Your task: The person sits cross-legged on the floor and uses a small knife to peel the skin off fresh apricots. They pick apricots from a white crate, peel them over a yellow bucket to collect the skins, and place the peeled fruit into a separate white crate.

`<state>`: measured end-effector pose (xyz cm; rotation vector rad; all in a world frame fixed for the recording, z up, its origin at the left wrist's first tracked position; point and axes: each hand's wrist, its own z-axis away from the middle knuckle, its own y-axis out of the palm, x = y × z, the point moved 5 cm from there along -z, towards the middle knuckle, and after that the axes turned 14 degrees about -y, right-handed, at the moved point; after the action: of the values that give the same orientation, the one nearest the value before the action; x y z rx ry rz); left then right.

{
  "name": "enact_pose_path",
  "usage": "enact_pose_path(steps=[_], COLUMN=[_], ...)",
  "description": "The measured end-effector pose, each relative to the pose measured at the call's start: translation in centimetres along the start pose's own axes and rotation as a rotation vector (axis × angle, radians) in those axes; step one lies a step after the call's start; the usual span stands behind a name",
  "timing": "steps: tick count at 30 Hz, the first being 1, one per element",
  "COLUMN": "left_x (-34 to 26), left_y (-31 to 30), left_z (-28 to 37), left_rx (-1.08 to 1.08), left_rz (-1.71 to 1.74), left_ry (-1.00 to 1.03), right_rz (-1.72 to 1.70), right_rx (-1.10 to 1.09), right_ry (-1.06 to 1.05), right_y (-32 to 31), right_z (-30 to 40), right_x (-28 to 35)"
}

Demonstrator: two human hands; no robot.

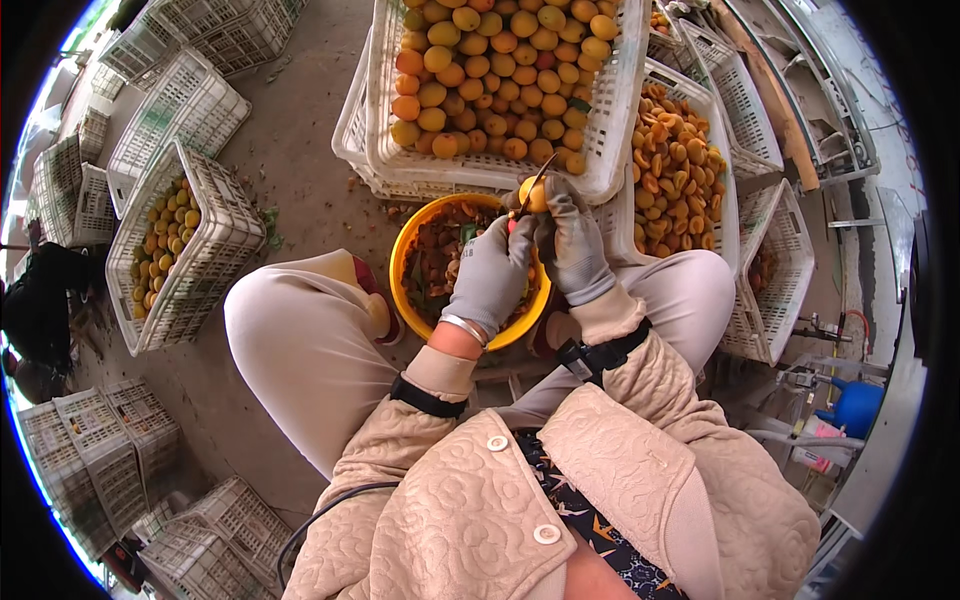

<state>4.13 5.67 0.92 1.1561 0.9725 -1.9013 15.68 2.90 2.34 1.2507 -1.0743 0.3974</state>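
Observation:
My left hand (491, 270), in a grey glove, grips a small knife (539, 178) by its red handle. The blade lies against a yellow-orange apricot (533, 194), which my gloved right hand (571, 232) holds between thumb and fingers. Both hands are close together over the right part of a yellow plastic tub (398, 281) with brown pits or scraps and some leaves in it. Beyond them, a white plastic crate (611, 142) is full of whole apricots (502, 82). To the right, another white crate (726, 210) holds halved apricots (675, 172).
On the left stands a tilted-looking crate (217, 259) of whole apricots, with empty-looking crates (180, 112) behind it. More stacked crates (97, 450) are at the lower left. Metal framing (855, 157) and a blue container (857, 407) are on the right.

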Motion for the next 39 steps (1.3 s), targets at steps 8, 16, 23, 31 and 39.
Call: enact_pose_path(steps=[8,16,23,31,39], left_x=[0.8,0.5,1.3,1.9,1.5], left_y=[0.2,-1.3,-2.0,-3.5,-1.8], left_z=[0.1,0.4,0.9,0.4,1.3], left_rx=[0.215,0.363,0.343,0.262,0.350], left_rz=[0.427,0.364,0.156,-0.341,-0.855], left_ry=[-0.031,0.030,0.081,0.096,-0.006], right_rz=[-0.281,-0.075,0.268,0.979,2.099], right_rx=[0.057,0.222,0.333,0.656,1.112], right_ry=[0.101,-0.033,0.017,0.108,-0.329], right_y=[0.9,0.6,-0.4,-0.1,1.7], right_z=[0.3,-0.6,-0.8,-1.0,2.6], right_x=[0.0,2.3,4.0,5.7,-1.9])
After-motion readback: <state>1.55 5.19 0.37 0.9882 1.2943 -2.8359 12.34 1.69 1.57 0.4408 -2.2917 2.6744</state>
